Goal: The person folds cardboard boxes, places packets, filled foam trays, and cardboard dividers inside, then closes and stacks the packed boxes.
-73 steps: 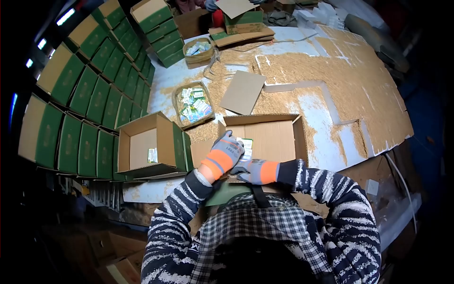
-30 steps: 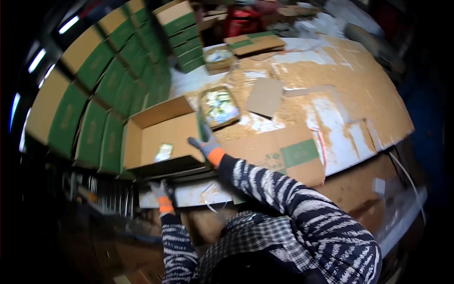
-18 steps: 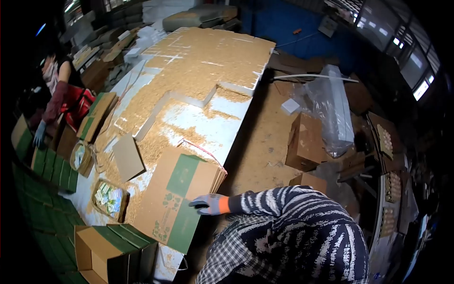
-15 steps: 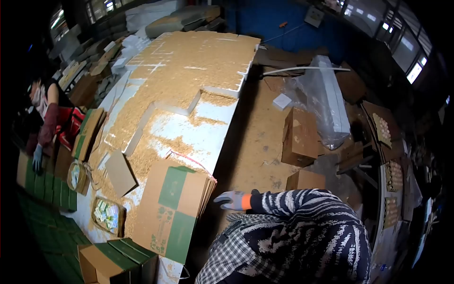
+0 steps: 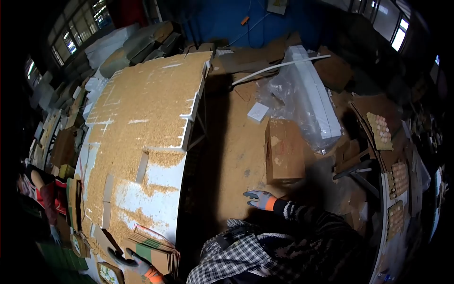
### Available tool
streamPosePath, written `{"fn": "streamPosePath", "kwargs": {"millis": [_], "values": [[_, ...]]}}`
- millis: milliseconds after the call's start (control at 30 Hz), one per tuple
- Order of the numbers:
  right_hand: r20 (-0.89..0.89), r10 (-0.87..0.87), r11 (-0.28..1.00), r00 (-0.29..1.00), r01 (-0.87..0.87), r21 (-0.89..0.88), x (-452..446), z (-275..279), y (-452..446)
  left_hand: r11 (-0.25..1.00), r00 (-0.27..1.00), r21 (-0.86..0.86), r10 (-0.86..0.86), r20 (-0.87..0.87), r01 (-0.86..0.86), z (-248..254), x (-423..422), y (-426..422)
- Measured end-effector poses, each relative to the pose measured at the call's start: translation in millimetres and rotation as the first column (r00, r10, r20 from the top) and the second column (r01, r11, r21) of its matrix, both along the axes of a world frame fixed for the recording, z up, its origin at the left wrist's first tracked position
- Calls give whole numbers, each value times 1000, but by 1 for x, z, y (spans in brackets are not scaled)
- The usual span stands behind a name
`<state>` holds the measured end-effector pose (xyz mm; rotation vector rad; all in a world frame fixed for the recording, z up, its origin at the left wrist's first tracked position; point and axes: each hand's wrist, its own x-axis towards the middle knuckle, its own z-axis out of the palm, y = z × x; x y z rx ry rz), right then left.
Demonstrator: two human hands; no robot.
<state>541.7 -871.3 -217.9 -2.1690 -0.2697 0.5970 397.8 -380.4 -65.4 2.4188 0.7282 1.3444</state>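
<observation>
With left grip point(image 5: 132, 263) and right grip point(image 5: 259, 199) unclenched and empty, the flattened cartons point(image 5: 161, 258) beside the former, presumably light yet stiff, are best taken by their edges.

One camera, worn on the head, looks forward and down in a wide, dark-rimmed view. Both hands point(image 5: 259, 199) show close by, low in it; the counter point(image 5: 165, 175) runs away on the left, floor point(image 5: 241, 161) in the middle, a blue wall point(image 5: 222, 28) far at top.
</observation>
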Motion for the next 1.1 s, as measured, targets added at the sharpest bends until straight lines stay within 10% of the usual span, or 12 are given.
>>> {"fn": "streamPosePath", "kwargs": {"millis": [167,367,433,467,500,567,633,667,767,933,1100], "values": [[112,124,992,986,-126,11,107,-8,-4,798,779,114,-530,-335,592,18,132,-110],[121,95,993,988,-86,-83,218,-12,-60,696,652,-120,-710,-268,708,-23,307,-174],[21,65,972,998,-59,-229,250,-102,-122,658,607,-106,-737,-297,746,-35,376,-191],[-163,-55,998,985,50,-36,251,-106,-163,618,575,-79,-765,-290,782,-40,414,-200],[1,-199,947,980,193,-257,235,-202,-223,577,538,-82,-797,-275,812,-40,451,-211],[-264,-623,734,736,667,126,191,-246,-298,508,462,-188,-853,-243,840,-27,518,-241],[-287,-720,641,631,447,-624,164,-204,-353,441,402,-163,-887,-226,882,-29,584,-268],[-300,-769,580,564,419,-698,152,-194,-372,419,379,-150,-895,-234,896,-26,615,-286],[-431,-788,595,440,364,-717,196,-62,-350,291,219,-244,-933,-284,925,-15,704,-337],[-512,-757,653,405,449,-610,260,-124,-393,189,90,-235,-922,-377,953,-43,830,-407],[-439,-656,752,614,583,-308,515,-231,-433,196,71,-259,-903,-423,946,-73,946,-466]]}}
